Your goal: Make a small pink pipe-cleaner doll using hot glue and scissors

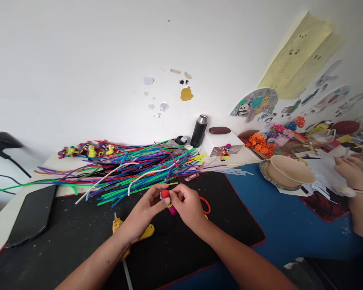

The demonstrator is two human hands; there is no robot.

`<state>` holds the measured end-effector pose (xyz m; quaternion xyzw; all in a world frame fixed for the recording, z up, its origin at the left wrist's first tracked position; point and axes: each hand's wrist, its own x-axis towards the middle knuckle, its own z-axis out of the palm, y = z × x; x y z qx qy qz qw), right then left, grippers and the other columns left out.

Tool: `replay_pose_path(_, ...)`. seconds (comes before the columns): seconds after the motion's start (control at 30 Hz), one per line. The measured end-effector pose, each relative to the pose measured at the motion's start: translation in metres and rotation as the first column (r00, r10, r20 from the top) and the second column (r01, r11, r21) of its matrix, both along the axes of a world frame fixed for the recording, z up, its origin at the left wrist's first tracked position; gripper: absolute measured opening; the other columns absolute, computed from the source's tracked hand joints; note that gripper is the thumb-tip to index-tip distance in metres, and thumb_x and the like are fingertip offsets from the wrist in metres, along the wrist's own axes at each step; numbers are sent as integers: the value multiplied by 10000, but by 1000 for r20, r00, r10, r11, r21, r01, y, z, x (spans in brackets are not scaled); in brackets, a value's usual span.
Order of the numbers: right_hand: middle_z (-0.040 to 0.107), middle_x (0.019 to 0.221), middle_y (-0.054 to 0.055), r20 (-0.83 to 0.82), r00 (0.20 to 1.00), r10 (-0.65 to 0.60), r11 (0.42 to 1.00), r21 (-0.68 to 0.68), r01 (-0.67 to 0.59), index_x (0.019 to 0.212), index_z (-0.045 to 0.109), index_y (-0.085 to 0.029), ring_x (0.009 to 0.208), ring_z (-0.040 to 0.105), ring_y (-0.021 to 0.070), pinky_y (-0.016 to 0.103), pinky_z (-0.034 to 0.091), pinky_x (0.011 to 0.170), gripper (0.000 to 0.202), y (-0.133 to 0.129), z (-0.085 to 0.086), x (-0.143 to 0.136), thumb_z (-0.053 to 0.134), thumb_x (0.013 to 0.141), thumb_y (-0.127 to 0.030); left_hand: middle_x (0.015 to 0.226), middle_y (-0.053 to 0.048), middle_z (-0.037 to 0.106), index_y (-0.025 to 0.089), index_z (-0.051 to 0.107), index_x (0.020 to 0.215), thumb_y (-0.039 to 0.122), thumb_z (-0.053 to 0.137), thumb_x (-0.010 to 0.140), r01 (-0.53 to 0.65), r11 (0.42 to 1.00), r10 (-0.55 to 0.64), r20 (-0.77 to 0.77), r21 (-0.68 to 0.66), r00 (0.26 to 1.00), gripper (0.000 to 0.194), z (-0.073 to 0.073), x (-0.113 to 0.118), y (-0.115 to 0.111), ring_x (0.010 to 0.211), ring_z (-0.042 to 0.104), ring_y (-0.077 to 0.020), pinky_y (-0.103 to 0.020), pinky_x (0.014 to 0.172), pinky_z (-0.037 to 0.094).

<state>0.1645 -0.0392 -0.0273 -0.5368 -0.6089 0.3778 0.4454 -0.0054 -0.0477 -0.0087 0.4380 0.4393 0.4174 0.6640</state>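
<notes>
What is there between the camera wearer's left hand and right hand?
In the head view, a small piece, red on top and magenta below, is held between the left hand and right hand.

Bare hands met in a close double pinch

The left forearm [101, 257] and right forearm [236, 251], both bare, slanted inward from the lower edge of view. The left hand [145, 207] and right hand [188, 204] stood near each other at the center, backs showing, fingers [153, 192] curled and thumbs [176, 200] brought in toward them in a pinching pose. The left thumb [162, 206] pointed across toward the right hand
</notes>
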Motion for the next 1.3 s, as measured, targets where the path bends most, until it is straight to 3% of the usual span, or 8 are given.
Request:
replay_pose_path(0.37, 497, 573, -45, -29, 1000, 7, 1000, 9, -7, 714, 609, -222, 527, 445, 141, 282, 327, 535, 260, -1, 5, -4, 643, 929, -363, 1114, -95, 769, 206, 757, 1106, 513, 827, 846, -37, 999, 37, -4, 22, 999, 408, -8, -2, 4, 1037, 670, -281, -381, 926, 504)
replay_pose_path(0.63, 524, 607, -36, -67, 997, 39, 999, -11, -40, 767, 656, -213, 560, 464, 148, 279, 347, 546, 279, -1, 1, -2, 651, 962, -412, 1170, -95, 802, 226, 796, 1124, 543, 823, 832, -21, 999, 21, 8, -30, 1000, 432, -7, -3, 6, 1109, 708, -316, -376, 916, 537)
replay_pose_path(1.0, 759, 843, 61, -276, 959, 64, 995, -54, -82, 910, 735, -203, 714, 638, 207, 316, 482, 667, 251, 0, -1, 2, 667, 972, -436, 1137, -146, 817, 178, 816, 1107, 508, 875, 781, -50, 992, 66, 142, -118, 988, 467, -6, -5, 9, 1046, 753, -330, -419, 928, 565)
replay_pose_path(1.13, 698, 740, 23, -259, 965, 42, 997, -49, -56, 892, 732, -204, 616, 544, 172, 291, 416, 591, 227, 0, 2, 4, 682, 951, -418, 1152, -132, 809, 193, 812, 1118, 536, 869, 785, -75, 992, 83, 84, -99, 993, 481, -5, -5, 9, 1076, 734, -329, -405, 922, 553)
replay_pose_path(1.3, 607, 685, -5, -228, 973, 47, 997, -46, -59, 887, 740, -201, 610, 496, 163, 284, 391, 582, 238, -1, 2, 4, 680, 948, -423, 1197, -97, 795, 228, 777, 1197, 551, 814, 846, -62, 997, 64, -46, 38, 997, 478, -7, -6, 9, 1118, 700, -323, -398, 952, 527)
